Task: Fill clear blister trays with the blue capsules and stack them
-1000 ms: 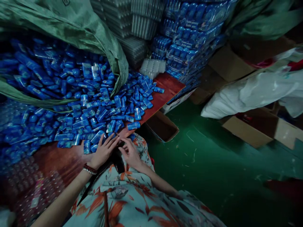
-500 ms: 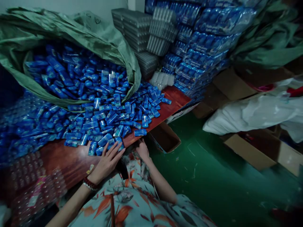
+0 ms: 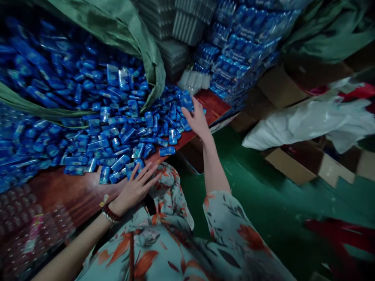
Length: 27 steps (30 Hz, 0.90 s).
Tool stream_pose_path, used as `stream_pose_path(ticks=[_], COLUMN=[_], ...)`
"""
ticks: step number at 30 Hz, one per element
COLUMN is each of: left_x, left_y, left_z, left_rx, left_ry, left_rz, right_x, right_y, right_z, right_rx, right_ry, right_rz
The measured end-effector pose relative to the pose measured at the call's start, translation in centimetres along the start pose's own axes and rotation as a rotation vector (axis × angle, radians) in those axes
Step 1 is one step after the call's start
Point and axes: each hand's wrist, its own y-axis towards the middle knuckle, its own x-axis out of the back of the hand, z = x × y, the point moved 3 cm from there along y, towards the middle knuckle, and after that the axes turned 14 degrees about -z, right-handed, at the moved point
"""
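A large heap of small blue plastic-wrapped packs point(image 3: 98, 145) covers the reddish-brown table point(image 3: 84, 187). My left hand point(image 3: 133, 191) lies at the table's front edge, fingers spread, its tips by the nearest packs. My right hand point(image 3: 197, 119) is stretched out over the far right end of the heap, beside a clear plastic tray point(image 3: 193, 81). Its thumb stands apart from the index finger and nothing shows in it; the other fingers are partly hidden. Whether it touches the packs there I cannot tell.
A green sack point(image 3: 152, 66) spills packs from its mouth. Stacked clear trays point(image 3: 172, 54) and wrapped blue bundles point(image 3: 228, 70) stand behind. Blister trays point(image 3: 55, 222) lie at the left. Cardboard boxes point(image 3: 293, 164) and a white sack point(image 3: 293, 130) sit on the green floor.
My right hand has come up from below the table edge and reached forward to the heap's far right end. My left hand stays at the edge. The view has shifted slightly.
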Motion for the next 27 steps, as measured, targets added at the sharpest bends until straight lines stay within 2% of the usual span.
stream_pose_path(ticks=[2, 4, 5, 7, 10, 13, 15, 18, 23, 27], left_x=[-1.9, -3.8, -4.6, -5.5, -5.2, -3.8, -2.9, -2.0, -1.1, -0.8], left_y=[2.2, 3.8, 4.3, 4.8, 4.6, 3.9, 3.6, 3.5, 3.7, 3.3], left_z=[-0.4, -0.4, -0.3, 0.0, 0.2, 0.1, -0.1, -0.3, -0.7, -1.0], left_rx=[-0.034, -0.036, -0.027, 0.009, 0.047, 0.059, 0.062, 0.073, 0.066, 0.031], left_ry=[0.014, 0.03, 0.042, 0.079, 0.117, 0.121, 0.116, 0.107, 0.079, 0.048], left_rz=[0.071, 0.105, 0.114, 0.124, 0.111, 0.094, 0.08, 0.039, -0.022, -0.017], right_x=[1.2, 3.2, 4.4, 6.7, 9.4, 10.7, 10.7, 9.1, 5.1, 3.1], right_y=[0.8, -1.4, -3.6, -9.5, -19.6, -27.9, -31.2, -32.8, -31.1, -30.1], right_z=[-0.3, -2.2, -3.8, -8.0, -13.1, -15.7, -16.4, -17.5, -19.8, -19.9], right_rx=[0.046, -0.063, -0.168, -0.516, -0.768, -0.993, -1.101, -1.198, -1.267, -1.24], right_ry=[-0.05, -0.031, -0.017, -0.008, -0.069, -0.107, -0.109, -0.096, -0.142, -0.226], right_rz=[0.027, -0.011, -0.041, -0.101, -0.162, -0.191, -0.183, -0.119, 0.076, 0.192])
